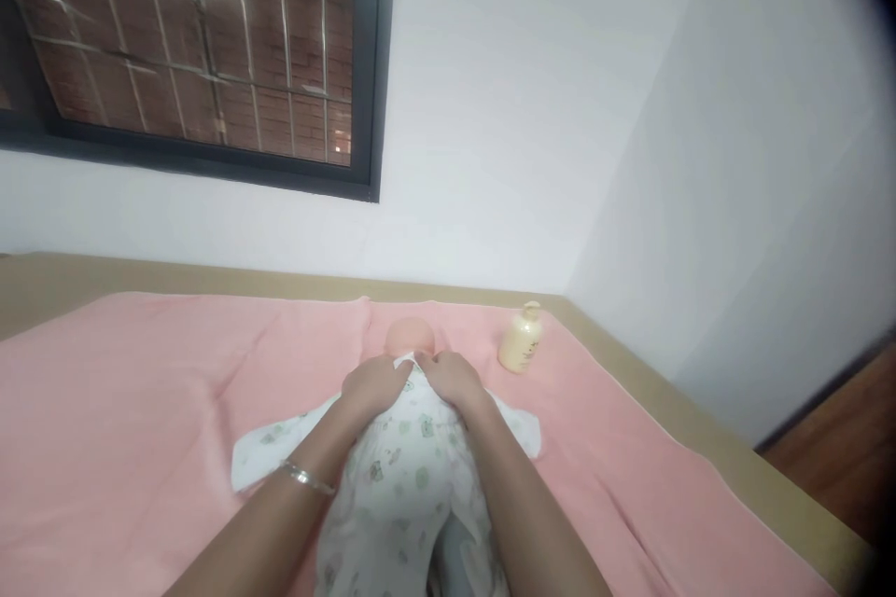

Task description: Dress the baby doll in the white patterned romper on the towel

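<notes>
A baby doll lies on a pink blanket, its smooth bald head (410, 336) pointing away from me. Over its body is a white baby garment (420, 457) with small green and brown prints, the sleeves spread to both sides. My left hand (376, 385) grips the garment at the left of the neckline, thumb on top. On the other side, my right hand (450, 379) grips it at the right of the neckline, its thumb close to the left one. Most fingers curl out of sight. The doll's face and arms cannot be seen.
The pink blanket (154, 392) has a few creases and covers most of a tan surface (756, 476). A cream pump bottle (521, 341) stands on it to the right of the doll's head. Behind are a white wall (504, 112) and a barred window (210, 47).
</notes>
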Available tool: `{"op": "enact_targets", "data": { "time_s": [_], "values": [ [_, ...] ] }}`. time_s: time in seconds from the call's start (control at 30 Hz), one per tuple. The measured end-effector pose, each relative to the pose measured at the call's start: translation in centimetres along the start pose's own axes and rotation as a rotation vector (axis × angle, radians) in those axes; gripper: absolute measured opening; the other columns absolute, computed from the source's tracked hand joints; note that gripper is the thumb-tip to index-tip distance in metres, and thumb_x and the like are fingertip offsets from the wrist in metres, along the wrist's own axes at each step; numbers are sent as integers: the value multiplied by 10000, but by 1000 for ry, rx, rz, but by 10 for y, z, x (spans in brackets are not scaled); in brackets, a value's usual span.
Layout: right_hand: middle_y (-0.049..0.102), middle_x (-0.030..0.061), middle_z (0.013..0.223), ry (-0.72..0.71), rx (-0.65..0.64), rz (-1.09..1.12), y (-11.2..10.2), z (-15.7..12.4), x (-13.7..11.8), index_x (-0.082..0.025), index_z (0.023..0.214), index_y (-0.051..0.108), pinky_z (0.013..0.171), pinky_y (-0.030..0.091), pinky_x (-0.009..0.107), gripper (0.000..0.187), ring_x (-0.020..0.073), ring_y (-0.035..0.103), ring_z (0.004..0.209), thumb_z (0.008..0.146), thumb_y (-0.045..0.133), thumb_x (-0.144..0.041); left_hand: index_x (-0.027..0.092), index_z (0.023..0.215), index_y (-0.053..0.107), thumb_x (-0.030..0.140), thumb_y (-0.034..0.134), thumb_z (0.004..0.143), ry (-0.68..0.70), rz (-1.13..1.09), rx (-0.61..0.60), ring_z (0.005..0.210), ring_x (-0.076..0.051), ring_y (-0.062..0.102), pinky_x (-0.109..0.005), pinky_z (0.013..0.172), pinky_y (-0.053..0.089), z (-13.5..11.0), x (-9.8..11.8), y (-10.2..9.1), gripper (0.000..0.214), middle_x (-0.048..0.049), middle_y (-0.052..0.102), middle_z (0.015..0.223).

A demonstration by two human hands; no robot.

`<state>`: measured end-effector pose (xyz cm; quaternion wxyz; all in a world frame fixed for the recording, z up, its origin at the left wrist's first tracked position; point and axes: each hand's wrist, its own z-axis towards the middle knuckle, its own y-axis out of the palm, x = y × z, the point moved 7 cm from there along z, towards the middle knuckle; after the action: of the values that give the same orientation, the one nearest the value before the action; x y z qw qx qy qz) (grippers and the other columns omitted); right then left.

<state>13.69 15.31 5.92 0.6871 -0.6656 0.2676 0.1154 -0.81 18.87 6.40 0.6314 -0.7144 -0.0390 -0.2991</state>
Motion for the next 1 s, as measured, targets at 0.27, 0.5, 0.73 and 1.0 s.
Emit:
{"op": "enact_targets", "data": {
  "time_s": [0.27, 0.5, 0.73, 1.0],
  "values": [
    [637, 152, 1030, -6, -4, 25, -2, -2, -2, -135, 998, 644, 760, 420, 349, 712, 272, 584, 948, 838, 198, -666, 204, 1001, 628, 616, 244, 822, 18, -27, 39, 897, -268, 596, -351, 715, 433, 2, -3, 1, 592, -108, 650, 1027],
    [639, 162, 1006, -40, 31, -19, 0, 1, -3, -121, 971, 655, 746, 408, 324, 729, 259, 583, 935, 855, 159, -643, 174, 952, 630, 583, 269, 821, -5, -10, 45, 859, -266, 605, -337, 677, 430, 2, 1, -3, 561, -132, 652, 992],
    [641, 152, 988, -30, 71, 28, -2, 4, -3, -123, 993, 642, 716, 410, 313, 714, 251, 589, 894, 843, 201, -665, 174, 898, 626, 531, 323, 813, 18, -58, 61, 799, -252, 609, -311, 623, 413, 7, 0, -6, 476, -119, 662, 941],
    [633, 166, 981, -10, 99, 36, -12, 2, -3, -108, 986, 639, 726, 402, 312, 749, 253, 583, 896, 835, 181, -681, 176, 831, 646, 522, 321, 824, 103, -106, 75, 769, -242, 609, -294, 614, 395, 8, 8, -14, 475, -101, 673, 869]
  ]
}}
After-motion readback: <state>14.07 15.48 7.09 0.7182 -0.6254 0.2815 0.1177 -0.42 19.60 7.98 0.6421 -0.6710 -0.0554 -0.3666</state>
